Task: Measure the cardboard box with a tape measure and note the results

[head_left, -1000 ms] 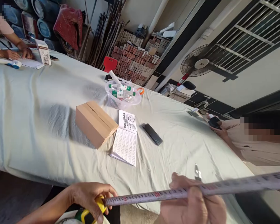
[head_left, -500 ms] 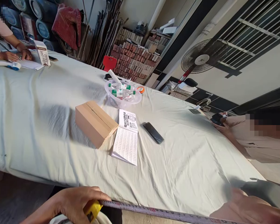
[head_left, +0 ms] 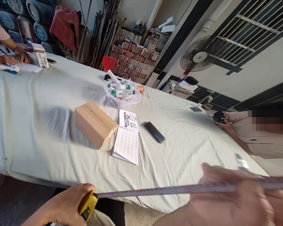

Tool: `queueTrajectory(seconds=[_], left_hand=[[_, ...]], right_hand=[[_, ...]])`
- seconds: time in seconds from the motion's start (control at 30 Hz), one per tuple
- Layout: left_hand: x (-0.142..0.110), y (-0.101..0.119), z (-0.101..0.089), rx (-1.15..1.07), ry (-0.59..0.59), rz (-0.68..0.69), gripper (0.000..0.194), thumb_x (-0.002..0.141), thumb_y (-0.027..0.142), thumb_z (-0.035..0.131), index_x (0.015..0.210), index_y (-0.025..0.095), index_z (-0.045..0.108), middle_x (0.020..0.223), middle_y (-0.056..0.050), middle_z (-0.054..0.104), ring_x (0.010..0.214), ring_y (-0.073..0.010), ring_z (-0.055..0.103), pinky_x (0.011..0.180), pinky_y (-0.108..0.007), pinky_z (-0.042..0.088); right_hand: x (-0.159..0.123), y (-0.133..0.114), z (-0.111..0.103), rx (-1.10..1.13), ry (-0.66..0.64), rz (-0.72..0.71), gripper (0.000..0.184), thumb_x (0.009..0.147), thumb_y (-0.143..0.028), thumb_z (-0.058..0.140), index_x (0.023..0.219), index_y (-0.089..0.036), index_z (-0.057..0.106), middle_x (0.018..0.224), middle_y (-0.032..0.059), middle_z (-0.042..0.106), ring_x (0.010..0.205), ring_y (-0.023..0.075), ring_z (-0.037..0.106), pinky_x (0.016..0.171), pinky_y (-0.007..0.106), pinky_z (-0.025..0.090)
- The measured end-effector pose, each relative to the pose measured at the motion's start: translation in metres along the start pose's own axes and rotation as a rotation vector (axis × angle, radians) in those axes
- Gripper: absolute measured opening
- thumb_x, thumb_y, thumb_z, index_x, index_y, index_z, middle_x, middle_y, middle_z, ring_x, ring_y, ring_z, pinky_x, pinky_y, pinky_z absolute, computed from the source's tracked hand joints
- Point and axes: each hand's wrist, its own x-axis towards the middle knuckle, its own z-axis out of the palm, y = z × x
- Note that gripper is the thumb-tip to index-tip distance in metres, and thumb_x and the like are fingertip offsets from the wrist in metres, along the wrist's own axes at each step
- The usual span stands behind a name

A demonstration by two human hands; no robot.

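In my left hand (head_left: 68, 204), at the bottom left, is a yellow tape measure (head_left: 89, 205), with my fingers closed round its case. Its pale blade (head_left: 155, 191) runs out to the right, just above the near table edge, and on past the right frame edge. My right hand (head_left: 231, 201) is blurred by motion at the lower right, its fingers curled around the blade. Beyond the blade, a closed cardboard box (head_left: 94, 124) lies on the cloth-covered table (head_left: 179, 163). Beside it are an open printed booklet (head_left: 126, 144) and a black phone (head_left: 154, 132).
A clear plastic basin (head_left: 113, 102) with bottles stands farther back, near an orange tape roll (head_left: 141, 89). One person (head_left: 4, 44) writes at the far left. Another person (head_left: 238, 131) holds a dark object at the right. A fan (head_left: 200, 57) stands behind the table.
The tape blade has risen from the table edge and now tilts up to the right. My right hand has come up and inward, curling around the blade. My left hand has shifted slightly left.
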Motion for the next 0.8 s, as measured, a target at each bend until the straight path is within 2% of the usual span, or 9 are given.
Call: queueTrajectory(seconds=[0.07,0.17,0.27,0.37,0.5,0.6,0.67,0.73,0.8], left_hand=[[-0.003,0.006,-0.003,-0.034,0.050,0.001,0.077,0.047,0.029,0.084,0.119,0.027,0.056,0.125,-0.002,0.058,0.119,-0.0310,0.049,0.101,-0.034,0.038],[-0.004,0.016,-0.006,-0.099,0.144,0.007,0.081,0.051,0.030,0.083,0.126,0.030,0.053,0.132,-0.002,0.054,0.122,-0.0312,0.047,0.103,-0.034,0.037],[-0.002,0.023,-0.008,-0.173,0.264,0.013,0.079,0.055,0.032,0.081,0.128,0.029,0.052,0.125,-0.003,0.058,0.114,-0.0302,0.051,0.097,-0.034,0.040],[0.001,0.028,-0.008,-0.309,0.303,0.110,0.070,0.061,0.039,0.078,0.124,0.024,0.052,0.108,-0.003,0.063,0.099,-0.0260,0.056,0.086,-0.033,0.044],[0.008,0.031,-0.005,-0.507,0.267,0.228,0.063,0.066,0.047,0.074,0.119,0.019,0.054,0.095,-0.002,0.062,0.091,-0.0229,0.055,0.078,-0.031,0.045],[0.015,0.032,-0.001,-0.598,0.250,0.245,0.063,0.065,0.048,0.076,0.117,0.018,0.055,0.091,-0.002,0.061,0.090,-0.0229,0.055,0.077,-0.031,0.046],[0.019,0.031,0.000,-0.685,0.251,0.230,0.071,0.064,0.049,0.078,0.122,0.018,0.052,0.091,-0.003,0.061,0.088,-0.0226,0.056,0.075,-0.031,0.047],[0.018,0.028,-0.004,-0.780,0.281,0.181,0.089,0.062,0.052,0.078,0.137,0.019,0.041,0.092,-0.003,0.060,0.084,-0.0217,0.058,0.071,-0.032,0.049],[0.012,0.024,-0.011,-0.770,0.379,0.122,0.107,0.064,0.052,0.077,0.150,0.022,0.021,0.094,-0.003,0.061,0.080,-0.0209,0.059,0.069,-0.033,0.050]], right_hand=[[-0.011,0.007,0.007,-0.002,-0.089,0.006,0.005,0.073,-0.021,0.062,0.069,-0.025,0.060,0.057,-0.0010,0.060,0.047,0.0180,0.054,0.053,0.039,0.045],[-0.039,0.022,0.017,-0.062,-0.477,0.188,0.012,0.077,-0.029,0.067,0.071,-0.019,0.066,0.066,0.0038,0.068,0.066,0.0222,0.067,0.062,0.038,0.053],[-0.074,0.042,0.022,-0.130,-0.737,0.294,0.022,0.085,-0.038,0.061,0.084,-0.019,0.073,0.085,0.0066,0.073,0.088,0.0249,0.068,0.073,0.036,0.054],[-0.105,0.059,0.022,-0.179,-0.875,0.365,0.028,0.088,-0.041,0.057,0.094,-0.020,0.074,0.095,0.0058,0.074,0.091,0.0239,0.068,0.078,0.033,0.053],[-0.132,0.072,0.017,-0.182,-0.967,0.382,0.029,0.089,-0.041,0.056,0.100,-0.021,0.074,0.094,0.0049,0.074,0.083,0.0218,0.069,0.075,0.030,0.055],[-0.135,0.077,0.015,-0.197,-0.990,0.395,0.029,0.092,-0.040,0.053,0.098,-0.021,0.073,0.087,0.0035,0.074,0.074,0.0203,0.069,0.068,0.029,0.056],[-0.125,0.080,0.014,-0.231,-1.018,0.360,0.027,0.089,-0.042,0.057,0.097,-0.021,0.072,0.087,0.0030,0.074,0.077,0.0219,0.070,0.071,0.031,0.056],[-0.105,0.085,0.010,-0.269,-1.005,0.308,0.032,0.080,-0.046,0.067,0.099,-0.020,0.070,0.093,0.0048,0.075,0.080,0.0247,0.071,0.073,0.034,0.056],[-0.081,0.091,0.000,-0.289,-0.845,0.312,0.044,0.076,-0.051,0.070,0.105,-0.018,0.067,0.102,0.0116,0.074,0.083,0.0264,0.072,0.075,0.038,0.056]])
